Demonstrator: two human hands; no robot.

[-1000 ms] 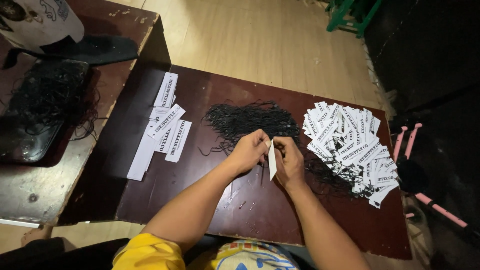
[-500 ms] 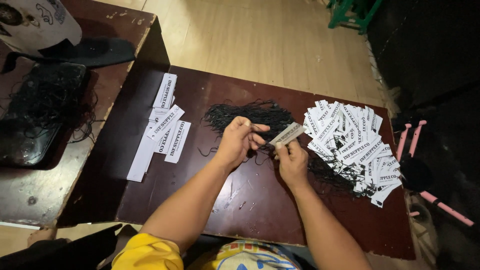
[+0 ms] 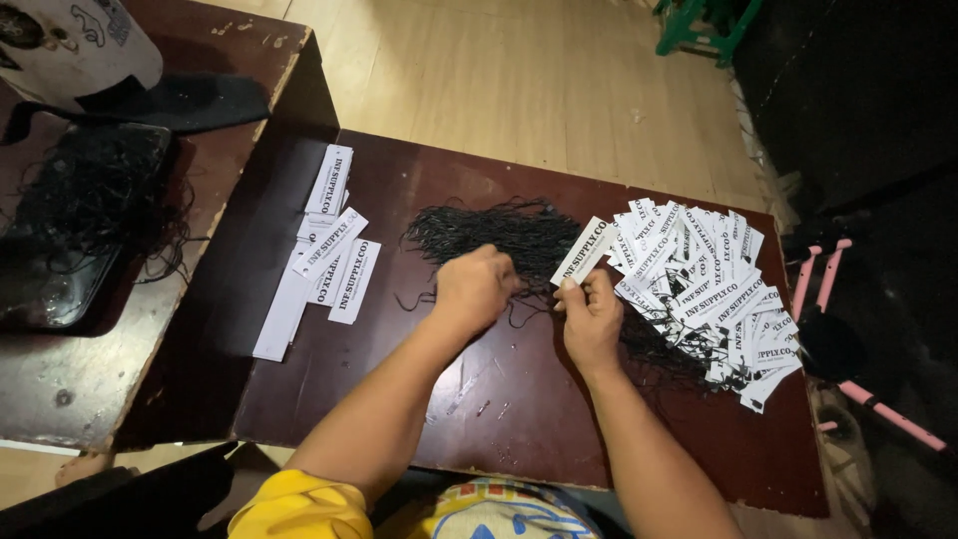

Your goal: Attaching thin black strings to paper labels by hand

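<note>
The right hand (image 3: 591, 317) is pinching a white tag (image 3: 583, 251) slanting toward upper right, while the closed left hand (image 3: 475, 287) is gripping black strings (image 3: 499, 232) just left of it.

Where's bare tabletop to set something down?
Free: the near edge of the dark table below both hands, and the strip between the left tags and the black strings. Crowded: right side, under the tag pile.

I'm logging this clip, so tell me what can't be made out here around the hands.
Head view only:
- Left hand: fingertips curl under over the black strings, so its grip is hidden.
- Right hand holds a white tag; whether a string is attached is too small to tell.
- Tag pile covers strings beneath.
</note>
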